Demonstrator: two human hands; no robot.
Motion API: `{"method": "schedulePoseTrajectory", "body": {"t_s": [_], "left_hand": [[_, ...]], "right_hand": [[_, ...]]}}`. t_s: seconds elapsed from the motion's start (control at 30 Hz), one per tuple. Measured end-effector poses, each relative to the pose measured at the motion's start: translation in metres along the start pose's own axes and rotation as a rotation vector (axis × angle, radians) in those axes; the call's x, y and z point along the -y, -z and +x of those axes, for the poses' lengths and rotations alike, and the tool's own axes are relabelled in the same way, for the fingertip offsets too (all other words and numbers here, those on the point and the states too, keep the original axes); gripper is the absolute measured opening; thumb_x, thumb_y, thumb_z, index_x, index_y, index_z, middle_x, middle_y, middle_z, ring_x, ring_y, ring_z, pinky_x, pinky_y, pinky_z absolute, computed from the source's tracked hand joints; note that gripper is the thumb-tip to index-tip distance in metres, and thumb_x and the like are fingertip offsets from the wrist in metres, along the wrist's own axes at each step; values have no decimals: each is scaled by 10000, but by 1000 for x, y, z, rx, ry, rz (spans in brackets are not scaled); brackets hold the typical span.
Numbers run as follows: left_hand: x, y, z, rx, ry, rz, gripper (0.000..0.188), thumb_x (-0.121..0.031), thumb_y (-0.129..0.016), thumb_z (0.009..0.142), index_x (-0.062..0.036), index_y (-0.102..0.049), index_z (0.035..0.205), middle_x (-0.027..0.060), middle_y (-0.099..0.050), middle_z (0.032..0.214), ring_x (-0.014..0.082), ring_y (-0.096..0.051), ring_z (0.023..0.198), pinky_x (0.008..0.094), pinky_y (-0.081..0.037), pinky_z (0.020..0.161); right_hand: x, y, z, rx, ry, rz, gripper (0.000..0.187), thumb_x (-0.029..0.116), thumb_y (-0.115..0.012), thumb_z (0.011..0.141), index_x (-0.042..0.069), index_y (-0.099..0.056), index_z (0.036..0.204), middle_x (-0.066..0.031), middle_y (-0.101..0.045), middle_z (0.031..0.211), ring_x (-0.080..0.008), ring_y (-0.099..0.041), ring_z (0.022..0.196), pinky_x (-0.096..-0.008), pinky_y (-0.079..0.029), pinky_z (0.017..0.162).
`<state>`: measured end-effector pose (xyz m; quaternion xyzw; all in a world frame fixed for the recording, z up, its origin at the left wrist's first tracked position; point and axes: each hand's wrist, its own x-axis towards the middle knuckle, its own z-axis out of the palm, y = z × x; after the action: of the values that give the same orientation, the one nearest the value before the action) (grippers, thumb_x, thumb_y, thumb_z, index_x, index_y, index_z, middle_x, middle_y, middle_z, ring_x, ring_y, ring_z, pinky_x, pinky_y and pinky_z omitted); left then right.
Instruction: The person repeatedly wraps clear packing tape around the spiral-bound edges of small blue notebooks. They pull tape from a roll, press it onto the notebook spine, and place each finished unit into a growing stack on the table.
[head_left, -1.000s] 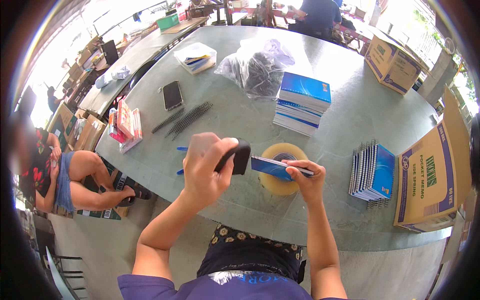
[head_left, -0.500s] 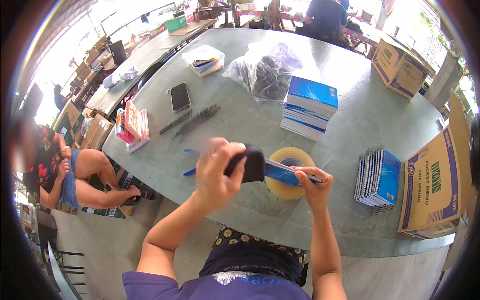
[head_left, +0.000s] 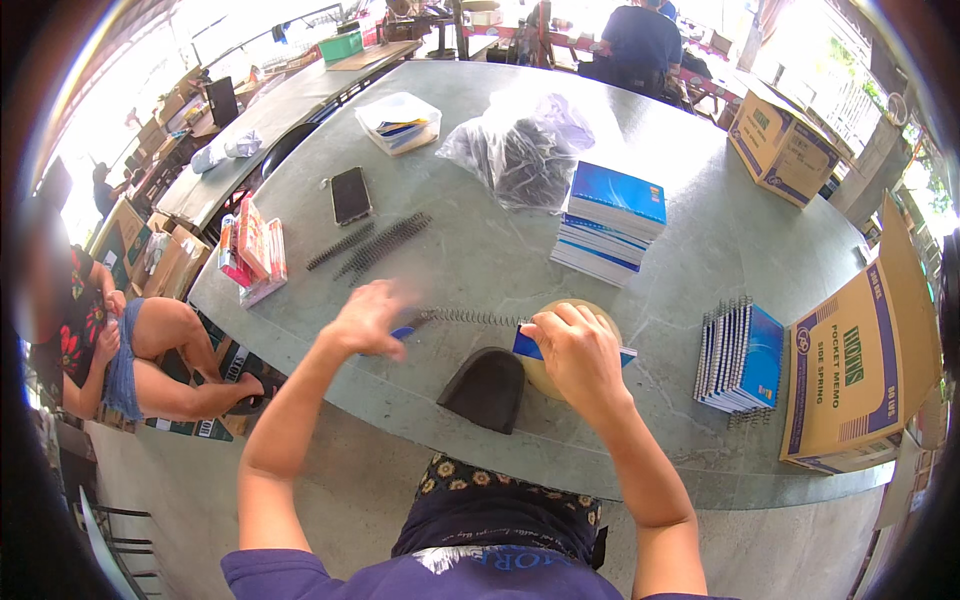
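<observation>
My right hand (head_left: pixel 580 350) pinches the end of a dark wire spiral coil (head_left: pixel 470 317) at the edge of a blue-covered notebook (head_left: pixel 627 355). The notebook rests over a roll of clear tape (head_left: pixel 600 308), both partly hidden by that hand. Leftward from my fingers, the coil stretches out in the air or along the table; which one I cannot tell. My left hand (head_left: pixel 372 322) is empty, thumb apart, its fingertips smeared by motion, over a blue-handled tool (head_left: pixel 402 333) mostly covered. Between my forearms lies a black, rounded, hollow-looking piece (head_left: pixel 485 390) on the table.
Loose spiral coils (head_left: pixel 385 245) and a phone (head_left: pixel 351 196) lie beyond my left hand. Stacked notebooks (head_left: pixel 612 220), spiral-bound notebooks (head_left: pixel 745 355) and a cardboard box (head_left: pixel 850 370) stand rightward. A plastic bag (head_left: pixel 525 150) sits farther back. Someone sits at the left (head_left: pixel 150 340).
My left hand has let go of the black piece, now on the table, and moved left. My right hand has shifted left over the notebook, pinching the coil's end.
</observation>
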<state>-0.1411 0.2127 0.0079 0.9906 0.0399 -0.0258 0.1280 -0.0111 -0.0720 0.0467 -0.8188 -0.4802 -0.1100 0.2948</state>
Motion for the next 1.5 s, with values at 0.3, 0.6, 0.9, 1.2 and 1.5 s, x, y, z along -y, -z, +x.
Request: {"method": "schedulePoseTrajectory", "body": {"t_s": [0.3, 0.6, 0.9, 1.2, 1.5], "left_hand": [[10, 2, -22, -107, 413, -30, 409, -123, -557, 763, -53, -501, 1162, 211, -522, 1120, 353, -519, 1026, 424, -431, 885], [-133, 60, -21, -67, -30, -249, 442, -240, -543, 815, -9, -462, 1183, 215, -567, 975, 375, -583, 918, 434, -464, 800], [-144, 61, -10, 52, -32, 49, 534, -278, -548, 773, -35, -473, 1243, 218, -564, 1030, 388, -565, 960, 452, -455, 854], [-145, 90, 12, 239, -84, 135, 416, -266, -604, 755, -48, -583, 1109, 181, -622, 922, 344, -624, 876, 430, -496, 796], [-106, 77, 3, 263, -178, -105, 368, -319, -648, 782, -49, -606, 1029, 147, -649, 916, 329, -641, 814, 405, -502, 747]], "right_hand": [[-1, -7, -5, -70, -47, 26, 212, 214, -680, 798, 73, -628, 948, -85, -666, 870, -277, -640, 777, -358, -484, 670], [4, -7, -4, -103, -114, 77, 206, 239, -678, 791, 62, -630, 885, -97, -669, 799, -284, -641, 729, -365, -483, 640], [4, -11, -9, -171, -95, 124, 134, 163, -678, 762, 72, -685, 860, -101, -679, 760, -269, -645, 684, -350, -479, 629], [6, -13, -9, -169, -107, 89, 138, 174, -699, 729, 83, -690, 833, -95, -670, 714, -257, -639, 648, -351, -475, 620], [5, -13, -4, -179, -73, 127, 142, 216, -703, 757, 111, -669, 847, -66, -673, 739, -249, -645, 662, -343, -479, 581]]}}
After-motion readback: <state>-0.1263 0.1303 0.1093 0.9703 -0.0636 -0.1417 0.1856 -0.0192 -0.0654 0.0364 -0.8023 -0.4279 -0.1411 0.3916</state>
